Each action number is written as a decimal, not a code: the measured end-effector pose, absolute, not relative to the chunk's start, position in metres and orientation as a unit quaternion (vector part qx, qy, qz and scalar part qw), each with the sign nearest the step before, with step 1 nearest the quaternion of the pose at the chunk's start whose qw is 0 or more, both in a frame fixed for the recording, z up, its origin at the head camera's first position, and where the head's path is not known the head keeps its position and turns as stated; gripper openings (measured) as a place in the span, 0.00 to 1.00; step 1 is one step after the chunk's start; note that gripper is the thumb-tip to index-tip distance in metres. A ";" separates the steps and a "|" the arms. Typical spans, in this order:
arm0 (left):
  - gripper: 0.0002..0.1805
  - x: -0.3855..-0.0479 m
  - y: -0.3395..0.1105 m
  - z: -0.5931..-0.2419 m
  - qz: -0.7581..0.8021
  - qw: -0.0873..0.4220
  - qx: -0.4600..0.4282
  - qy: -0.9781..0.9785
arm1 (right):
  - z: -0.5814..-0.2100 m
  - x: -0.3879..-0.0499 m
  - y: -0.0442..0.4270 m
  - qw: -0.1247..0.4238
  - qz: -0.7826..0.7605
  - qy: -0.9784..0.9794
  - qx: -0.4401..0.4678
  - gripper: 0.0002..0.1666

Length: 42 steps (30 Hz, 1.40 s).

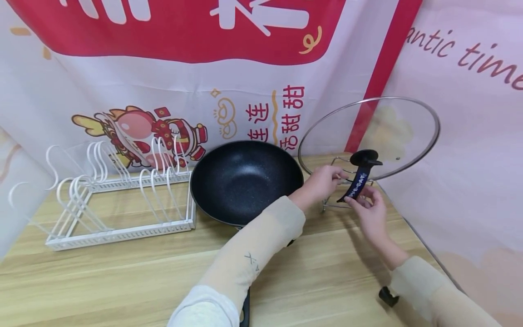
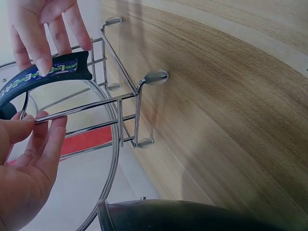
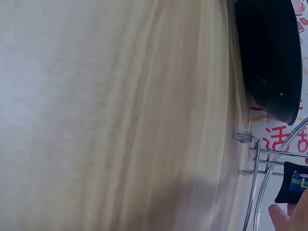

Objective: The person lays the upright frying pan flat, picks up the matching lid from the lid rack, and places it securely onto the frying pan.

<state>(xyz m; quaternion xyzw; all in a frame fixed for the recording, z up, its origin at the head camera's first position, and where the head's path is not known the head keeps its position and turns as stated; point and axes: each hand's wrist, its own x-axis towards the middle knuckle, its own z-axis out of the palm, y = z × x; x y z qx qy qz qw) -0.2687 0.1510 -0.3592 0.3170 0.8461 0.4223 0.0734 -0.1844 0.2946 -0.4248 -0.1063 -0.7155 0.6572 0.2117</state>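
Observation:
A large glass lid (image 1: 404, 136) with a metal rim leans upright in a wire lid stand (image 1: 337, 205) at the table's right. Its black curved handle (image 1: 359, 179) bears a printed label. My left hand (image 1: 323, 184) pinches a bar of the stand between thumb and fingers, clearest in the left wrist view. With the right hand (image 1: 372, 211) I hold the lower end of the lid's handle, thumb over the label side. The right wrist view catches only fingertips (image 3: 284, 216) by the handle. Left of the stand sits a black wok (image 1: 245, 181), partly behind my left forearm.
A white metal rack (image 1: 122, 234) with curved dividers stands on the left of the wooden table (image 1: 122, 286). The wok's handle (image 1: 245, 309) points to the front edge. A printed cloth (image 1: 163, 81) hangs behind. A small black object (image 1: 388, 296) is beside the right sleeve.

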 end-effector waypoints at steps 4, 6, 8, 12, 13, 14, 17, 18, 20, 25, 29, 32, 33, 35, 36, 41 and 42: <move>0.11 -0.269 0.151 -0.360 0.418 0.070 0.322 0.846 | -0.424 -0.187 0.294 0.210 0.667 -0.707 -0.107 0.25; 0.11 -0.269 0.152 -0.361 0.414 0.070 0.322 0.849 | -0.423 -0.187 0.295 0.208 0.682 -0.693 -0.106 0.24; 0.11 -0.269 0.152 -0.360 0.412 0.069 0.320 0.850 | -0.423 -0.188 0.294 0.211 0.693 -0.681 -0.105 0.23; 0.11 -0.268 0.152 -0.360 0.412 0.068 0.316 0.852 | -0.423 -0.187 0.292 0.213 0.701 -0.672 -0.104 0.22; 0.11 -0.268 0.152 -0.360 0.413 0.069 0.315 0.851 | -0.423 -0.187 0.291 0.215 0.696 -0.677 -0.105 0.23; 0.11 -0.267 0.152 -0.360 0.414 0.069 0.315 0.851 | -0.423 -0.186 0.290 0.217 0.689 -0.683 -0.107 0.24; 0.11 -0.267 0.152 -0.361 0.418 0.072 0.316 0.849 | -0.424 -0.185 0.288 0.221 0.679 -0.691 -0.115 0.27; 0.11 -0.267 0.152 -0.361 0.419 0.073 0.317 0.848 | -0.425 -0.185 0.288 0.224 0.678 -0.690 -0.118 0.27; 0.12 -0.267 0.152 -0.361 0.421 0.075 0.319 0.846 | -0.425 -0.186 0.288 0.225 0.683 -0.684 -0.121 0.26; 0.12 -0.269 0.152 -0.361 0.430 0.075 0.325 0.839 | -0.426 -0.190 0.290 0.224 0.706 -0.662 -0.117 0.19; 0.12 -0.270 0.152 -0.362 0.430 0.075 0.323 0.840 | -0.427 -0.191 0.291 0.221 0.717 -0.650 -0.117 0.15; 0.12 -0.269 0.152 -0.362 0.426 0.075 0.321 0.843 | -0.425 -0.191 0.288 0.228 0.708 -0.657 -0.124 0.17; 0.13 -0.269 0.152 -0.362 0.426 0.074 0.321 0.842 | -0.424 -0.191 0.286 0.233 0.706 -0.657 -0.127 0.17; 0.13 -0.269 0.152 -0.362 0.424 0.070 0.322 0.844 | -0.423 -0.191 0.282 0.244 0.702 -0.656 -0.135 0.18; 0.13 -0.269 0.152 -0.363 0.422 0.068 0.323 0.845 | -0.422 -0.191 0.281 0.251 0.699 -0.655 -0.140 0.18; 0.13 -0.268 0.152 -0.363 0.422 0.068 0.321 0.845 | -0.421 -0.191 0.276 0.268 0.690 -0.653 -0.160 0.19; 0.13 -0.268 0.152 -0.362 0.421 0.068 0.321 0.845 | -0.421 -0.191 0.275 0.268 0.691 -0.651 -0.164 0.20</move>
